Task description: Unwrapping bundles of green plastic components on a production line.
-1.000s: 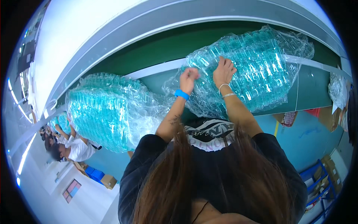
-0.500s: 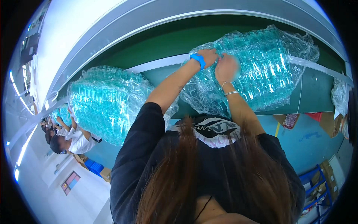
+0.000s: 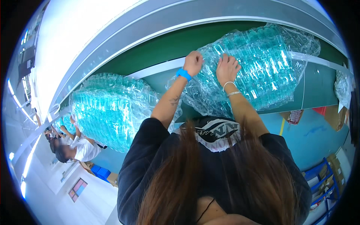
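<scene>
In front of me lies a large clear plastic bag [image 3: 258, 71] packed with rows of small see-through teal containers. My left hand [image 3: 194, 63], with a blue band at the wrist, is closed on the loose film at the bag's left upper edge. What lies between its fingers is mostly hidden. Resting on the bag's upper left part is my right hand [image 3: 227, 69], its fingers spread and bracelets on the wrist. Crumpled film hangs from the bag's left end, below my hands. A second bag [image 3: 103, 112] of the same teal containers lies to the left.
Both bags lie on a green work surface [image 3: 150, 83] crossed by a pale strip [image 3: 161, 68]. A grey raised edge [image 3: 180, 26] runs along the far side. People in white work at far left. Cardboard boxes [image 3: 335, 118] and a blue rack [image 3: 318, 176] stand right.
My left hand has moved left, away from my right hand, and its fingers have curled. My right hand's fingers have spread on the bag.
</scene>
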A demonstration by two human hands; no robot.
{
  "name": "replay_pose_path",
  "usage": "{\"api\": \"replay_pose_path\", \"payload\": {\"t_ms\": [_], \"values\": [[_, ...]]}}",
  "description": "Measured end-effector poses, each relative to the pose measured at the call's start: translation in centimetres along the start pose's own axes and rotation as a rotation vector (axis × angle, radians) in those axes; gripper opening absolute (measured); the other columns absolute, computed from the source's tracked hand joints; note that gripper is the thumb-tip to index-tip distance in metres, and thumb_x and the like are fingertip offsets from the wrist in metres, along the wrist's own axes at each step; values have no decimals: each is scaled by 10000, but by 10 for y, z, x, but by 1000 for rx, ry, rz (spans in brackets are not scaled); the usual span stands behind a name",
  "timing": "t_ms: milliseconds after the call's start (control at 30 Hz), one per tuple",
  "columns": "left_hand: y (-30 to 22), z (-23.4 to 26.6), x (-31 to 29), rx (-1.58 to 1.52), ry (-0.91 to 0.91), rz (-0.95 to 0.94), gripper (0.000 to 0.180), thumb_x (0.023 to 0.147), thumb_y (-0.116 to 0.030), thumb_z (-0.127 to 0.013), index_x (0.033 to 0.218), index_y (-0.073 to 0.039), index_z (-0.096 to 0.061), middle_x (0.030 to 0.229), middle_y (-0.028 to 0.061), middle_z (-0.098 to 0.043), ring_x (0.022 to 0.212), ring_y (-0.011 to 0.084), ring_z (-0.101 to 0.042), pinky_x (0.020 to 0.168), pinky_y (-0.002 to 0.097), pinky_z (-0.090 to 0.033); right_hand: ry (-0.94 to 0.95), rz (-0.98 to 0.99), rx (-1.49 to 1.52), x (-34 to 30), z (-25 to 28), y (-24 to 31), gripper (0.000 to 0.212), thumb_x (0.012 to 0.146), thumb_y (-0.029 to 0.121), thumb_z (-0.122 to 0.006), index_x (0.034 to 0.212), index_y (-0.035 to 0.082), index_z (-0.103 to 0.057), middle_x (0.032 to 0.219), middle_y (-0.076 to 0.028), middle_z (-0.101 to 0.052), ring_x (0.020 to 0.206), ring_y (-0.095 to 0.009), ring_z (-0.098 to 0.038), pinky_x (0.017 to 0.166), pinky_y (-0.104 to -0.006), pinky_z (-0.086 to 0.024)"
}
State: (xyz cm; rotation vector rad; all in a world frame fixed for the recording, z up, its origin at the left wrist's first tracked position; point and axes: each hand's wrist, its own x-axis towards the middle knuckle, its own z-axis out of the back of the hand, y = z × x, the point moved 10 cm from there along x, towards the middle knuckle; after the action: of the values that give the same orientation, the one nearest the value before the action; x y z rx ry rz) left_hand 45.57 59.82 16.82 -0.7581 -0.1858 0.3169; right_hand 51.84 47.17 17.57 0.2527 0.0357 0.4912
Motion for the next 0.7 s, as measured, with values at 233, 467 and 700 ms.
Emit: {"api": "replay_pose_path", "payload": {"t_ms": [233, 467, 700], "values": [[53, -11, -32, -636, -291, 557, 137, 770, -110, -518, 755, 25, -502, 730, 101, -566, 640, 148, -564, 588, 247, -446, 2, -4, 40, 0, 0, -1, 239, 801, 257, -415, 1002, 134, -456, 920, -78, -437, 873, -238, -404, 747, -394, -277], [-17, 1, 9, 137, -87, 120, 281, 689, -235, -616, 744, 16, -504, 641, 140, -526, 625, 259, -528, 547, 353, -412, -41, -11, 112, 1, 8, -3, 222, 791, 272, -443, 953, 121, -470, 901, -77, -440, 843, -235, -413, 711, -394, -283], [8, -14, 18, 24, 120, 218, 229, 622, -193, -646, 571, -7, -523, 615, 140, -513, 621, 281, -511, 560, 370, -413, -116, -34, 260, 26, 24, 28, 275, 799, 274, -428, 1006, 94, -453, 953, -121, -421, 900, -280, -384, 742, -427, -262]]}}
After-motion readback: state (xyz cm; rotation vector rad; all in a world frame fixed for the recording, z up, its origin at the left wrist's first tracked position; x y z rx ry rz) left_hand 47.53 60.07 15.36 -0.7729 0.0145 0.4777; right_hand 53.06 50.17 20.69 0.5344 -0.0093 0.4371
